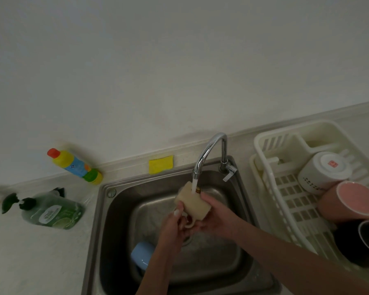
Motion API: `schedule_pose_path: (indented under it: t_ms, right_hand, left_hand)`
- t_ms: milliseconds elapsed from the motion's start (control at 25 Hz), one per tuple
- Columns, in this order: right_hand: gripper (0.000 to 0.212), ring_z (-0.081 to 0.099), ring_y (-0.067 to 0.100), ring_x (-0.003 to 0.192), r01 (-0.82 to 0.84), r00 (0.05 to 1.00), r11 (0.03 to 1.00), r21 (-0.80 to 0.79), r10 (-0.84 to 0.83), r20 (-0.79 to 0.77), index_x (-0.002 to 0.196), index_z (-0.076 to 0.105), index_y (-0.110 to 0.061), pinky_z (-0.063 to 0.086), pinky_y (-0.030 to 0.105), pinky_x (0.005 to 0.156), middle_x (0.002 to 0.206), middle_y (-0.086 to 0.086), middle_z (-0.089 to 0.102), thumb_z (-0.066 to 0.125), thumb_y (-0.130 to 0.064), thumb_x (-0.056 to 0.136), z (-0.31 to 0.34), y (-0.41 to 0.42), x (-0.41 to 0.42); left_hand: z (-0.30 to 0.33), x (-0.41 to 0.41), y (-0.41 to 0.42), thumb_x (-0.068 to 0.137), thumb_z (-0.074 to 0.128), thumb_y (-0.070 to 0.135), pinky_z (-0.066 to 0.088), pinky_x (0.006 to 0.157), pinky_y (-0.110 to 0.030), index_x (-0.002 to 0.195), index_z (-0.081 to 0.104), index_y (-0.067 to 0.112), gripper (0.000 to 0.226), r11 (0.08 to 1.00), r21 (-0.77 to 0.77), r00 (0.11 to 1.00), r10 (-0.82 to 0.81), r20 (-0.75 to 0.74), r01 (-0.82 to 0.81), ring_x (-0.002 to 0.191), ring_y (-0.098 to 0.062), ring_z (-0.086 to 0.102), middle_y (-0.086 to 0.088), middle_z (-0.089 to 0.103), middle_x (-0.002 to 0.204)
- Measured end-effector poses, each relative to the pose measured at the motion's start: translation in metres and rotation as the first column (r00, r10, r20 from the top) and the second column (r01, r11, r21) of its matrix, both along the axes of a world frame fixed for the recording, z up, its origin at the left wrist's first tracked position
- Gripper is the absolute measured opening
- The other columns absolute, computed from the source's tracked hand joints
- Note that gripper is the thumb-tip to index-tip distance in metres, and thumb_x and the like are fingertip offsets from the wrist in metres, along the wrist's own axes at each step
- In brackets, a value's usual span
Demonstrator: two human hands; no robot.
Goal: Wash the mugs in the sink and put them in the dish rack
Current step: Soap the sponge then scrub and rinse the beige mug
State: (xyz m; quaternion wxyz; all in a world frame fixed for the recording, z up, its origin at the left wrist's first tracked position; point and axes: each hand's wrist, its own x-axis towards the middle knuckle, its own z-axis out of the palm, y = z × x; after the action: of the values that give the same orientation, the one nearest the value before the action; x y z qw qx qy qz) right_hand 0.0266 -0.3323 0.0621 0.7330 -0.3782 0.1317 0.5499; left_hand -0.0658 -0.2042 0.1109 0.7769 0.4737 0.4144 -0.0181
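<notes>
Surface [30,252]: pale; carries the sink, rack and bottles.
Sink [239,248]: steel basin set in the surface; washing happens here so the water drains.
Dish rack [271,179]: cream plastic, just right of the sink, near enough for a short transfer.
Racked mugs: 3, namely white mug [322,173], pink mug [349,201] and dark mug [358,243], lying tilted or mouth-down, likely to drain.
Green soap bottle [53,213]: left of the sink.
Yellow bottle [75,165]: against the wall.
Tap [209,154]: running; the stream lands on the held mug.
Cream mug [193,202]: over the basin under the stream, apparently being rinsed.
Right hand [217,218]: grip clasped around the cream mug's body, steadying it.
Left hand [175,226]: grip curled at the mug's handle, turning or rubbing it by appearance.
Blue mug [142,254]: on its side in the sink, judged still unwashed.
Yellow sponge [160,164]: behind the sink, unused.
</notes>
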Motion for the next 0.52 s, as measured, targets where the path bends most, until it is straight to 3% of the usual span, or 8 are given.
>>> schedule_pose_path:
  t_ms: [120,240,320,400,520]
  right_hand:
    - [0.065,0.069,0.033,0.102,-0.061,0.982,0.992,-0.11,0.079,0.169,0.13,0.058,-0.016,0.057,0.045,0.083,0.122,0.016,0.066,0.083,-0.04,0.074,0.024,0.01,0.009]
    - [0.066,0.066,0.028,0.106,-0.134,0.893,0.959,-0.251,0.227,0.389,0.124,0.054,-0.025,0.059,0.041,0.084,0.122,0.008,0.063,0.088,-0.033,0.067,0.04,0.022,0.023]
    - [0.073,0.066,0.021,0.107,-0.193,0.771,0.925,-0.329,0.35,0.532,0.126,0.053,-0.027,0.059,0.039,0.087,0.12,0.001,0.064,0.091,-0.032,0.064,0.042,0.026,0.029]
    - [0.074,0.064,0.013,0.107,-0.22,0.633,0.891,-0.398,0.44,0.637,0.128,0.051,-0.029,0.059,0.034,0.088,0.118,-0.005,0.064,0.089,-0.03,0.066,0.04,0.024,0.031]
    - [0.077,0.063,0.011,0.11,-0.243,0.502,0.871,-0.427,0.49,0.713,0.131,0.047,-0.033,0.058,0.03,0.089,0.12,-0.008,0.061,0.089,-0.027,0.066,0.04,0.015,0.034]
  left_hand:
    - [-0.004,-0.011,0.008,0.1,0.05,0.039,0.059,0.08,-0.052,0.115,0.058,0.009,0.034,0.981,0.166,0.991,-0.082,-0.103,0.098,0.089,-0.033,0.073,-0.016,0.071,0.103]
    - [-0.002,-0.02,0.025,0.099,0.055,0.026,0.061,0.074,-0.038,0.121,0.055,0.018,0.024,0.878,0.432,0.976,-0.155,-0.152,0.206,0.094,-0.018,0.071,-0.007,0.068,0.112]
    - [0.005,-0.021,0.038,0.098,0.056,0.017,0.059,0.073,-0.03,0.121,0.056,0.02,0.023,0.821,0.525,0.974,-0.171,-0.146,0.223,0.101,-0.014,0.065,-0.001,0.064,0.116]
    - [0.018,-0.016,0.045,0.099,0.052,0.015,0.056,0.072,-0.03,0.113,0.062,0.02,0.018,0.819,0.516,0.968,-0.22,-0.119,0.25,0.1,-0.018,0.066,-0.005,0.067,0.112]
    - [0.028,-0.001,0.044,0.1,0.05,0.015,0.057,0.075,-0.036,0.111,0.065,0.014,0.019,0.92,0.304,0.969,-0.234,-0.075,0.246,0.101,-0.028,0.068,-0.012,0.071,0.108]
